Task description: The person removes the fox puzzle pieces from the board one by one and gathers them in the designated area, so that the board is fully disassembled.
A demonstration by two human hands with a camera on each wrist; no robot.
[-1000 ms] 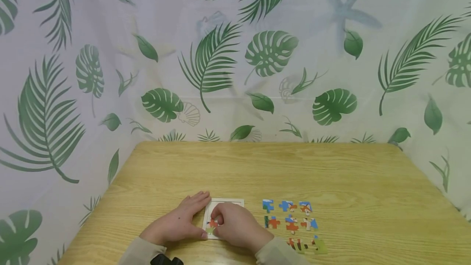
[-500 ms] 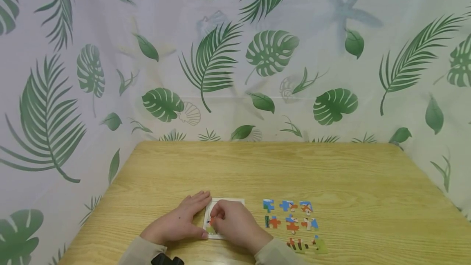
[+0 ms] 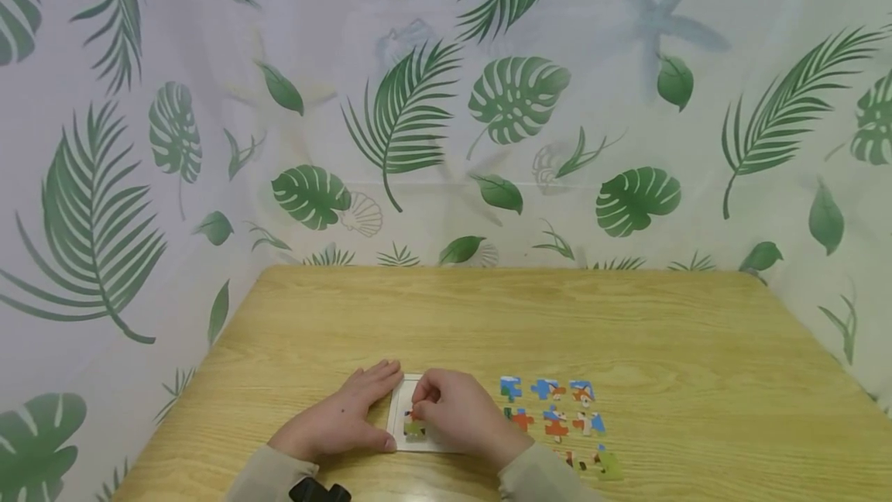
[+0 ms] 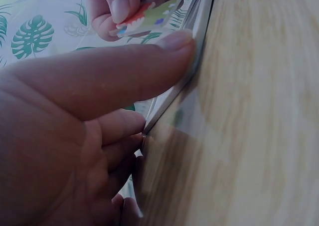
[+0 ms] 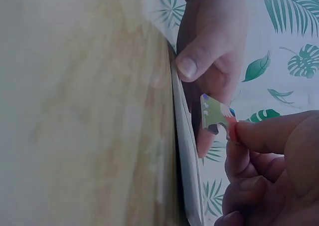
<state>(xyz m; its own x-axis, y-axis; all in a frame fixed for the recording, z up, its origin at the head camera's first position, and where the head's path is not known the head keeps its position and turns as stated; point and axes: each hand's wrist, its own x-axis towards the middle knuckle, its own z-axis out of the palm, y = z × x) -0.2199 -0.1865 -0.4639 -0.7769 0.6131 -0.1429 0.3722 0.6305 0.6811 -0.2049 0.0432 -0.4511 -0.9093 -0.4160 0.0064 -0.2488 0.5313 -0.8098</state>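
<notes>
My right hand point(image 3: 460, 417) pinches a jigsaw puzzle piece point(image 3: 414, 428) between thumb and finger above a flat white puzzle tray point(image 3: 400, 413). In the right wrist view the piece point(image 5: 215, 112), green and red with small coloured dots, stands apart from the tray's edge point(image 5: 187, 166). My left hand point(image 3: 344, 418) lies along the tray's left side with fingers extended. Its thumb point(image 4: 169, 44) touches the tray's near edge in the left wrist view. Part of the tray is hidden under my right hand.
Several loose puzzle pieces point(image 3: 556, 423) with parts of a fox picture lie in rows right of the tray, some partly covered by my right forearm. The wooden table point(image 3: 557, 324) ends at a leaf-patterned cloth point(image 3: 432, 99) behind. A black device point(image 3: 319, 491) shows near my left sleeve.
The right hand has moved a little right and away from the tray's near left corner, carrying the puzzle piece with it. The left hand stays in place at the tray.
</notes>
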